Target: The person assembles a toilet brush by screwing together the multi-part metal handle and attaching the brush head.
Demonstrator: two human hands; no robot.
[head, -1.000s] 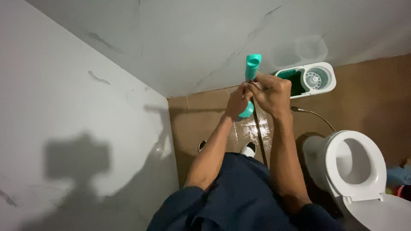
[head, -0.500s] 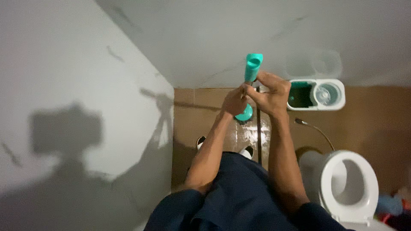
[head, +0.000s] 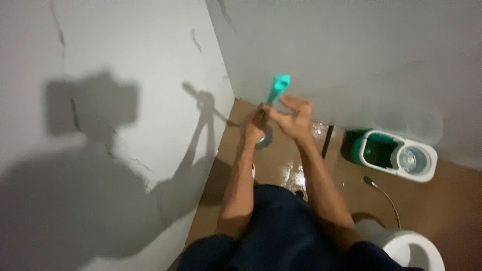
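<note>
Both hands grip one teal plastic mop handle, its long axis upright, tilted slightly right. Left hand wraps it lower, right hand curls around just above, both arms stretched forward over the wet brown floor. Green-and-white mop bucket sits right.

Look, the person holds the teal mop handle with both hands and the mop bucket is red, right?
Not quite. The head view shows both hands, left hand and right hand, on the teal mop handle, but the mop bucket is green and white, not red.
</note>
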